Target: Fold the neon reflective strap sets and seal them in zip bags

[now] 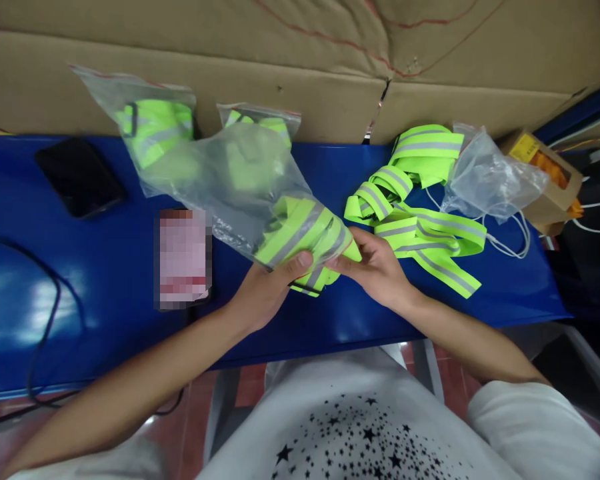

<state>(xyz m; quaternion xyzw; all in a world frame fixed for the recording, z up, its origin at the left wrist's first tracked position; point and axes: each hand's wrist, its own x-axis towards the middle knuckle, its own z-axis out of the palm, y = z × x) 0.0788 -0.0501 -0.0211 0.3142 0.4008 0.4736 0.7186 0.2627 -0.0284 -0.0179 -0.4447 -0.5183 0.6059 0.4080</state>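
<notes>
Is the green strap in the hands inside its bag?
Partly in: the clear bag covers most of the folded strap, one end sticking out between left hand and right hand.

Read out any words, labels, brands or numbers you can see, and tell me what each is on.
No text is readable.
Yellow label on the small cardboard box: too small and blurred.
Card on the blue table: blurred out.
Clear bag and reflective band: no print legible.
</notes>
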